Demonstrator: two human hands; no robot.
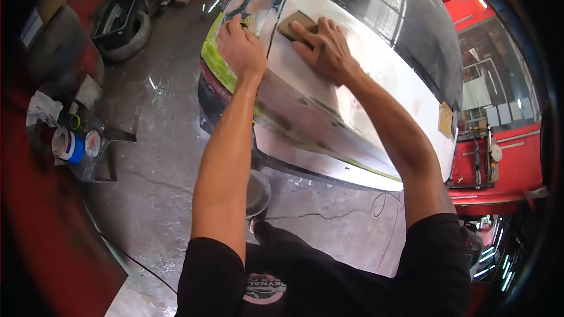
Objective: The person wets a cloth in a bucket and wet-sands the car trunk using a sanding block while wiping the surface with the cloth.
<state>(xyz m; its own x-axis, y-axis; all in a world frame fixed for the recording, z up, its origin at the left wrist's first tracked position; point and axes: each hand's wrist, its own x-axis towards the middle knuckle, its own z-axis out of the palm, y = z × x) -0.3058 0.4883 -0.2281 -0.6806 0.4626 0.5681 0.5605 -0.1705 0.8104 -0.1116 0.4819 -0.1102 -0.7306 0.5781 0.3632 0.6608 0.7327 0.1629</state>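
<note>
A dark car body [435, 41] fills the upper middle, with a whitish, sanded-looking panel [376, 76] across it. On that panel my right hand [329, 50] presses a flat brown sanding block [298, 25], fingers over its right side. My left hand [242, 47] rests at the corner of the car, beside yellow-green masking tape [218, 61] and left of the dark panel gap. Its fingers curl forward over the edge; whether they hold anything is hidden.
At left stands a small black stand [108, 135] with a blue-labelled can [71, 148]. Behind it are a black crate [117, 17] and a tire [138, 38]. A grey bucket [257, 194] is on the floor below the car. Red cabinets [505, 170] stand at right.
</note>
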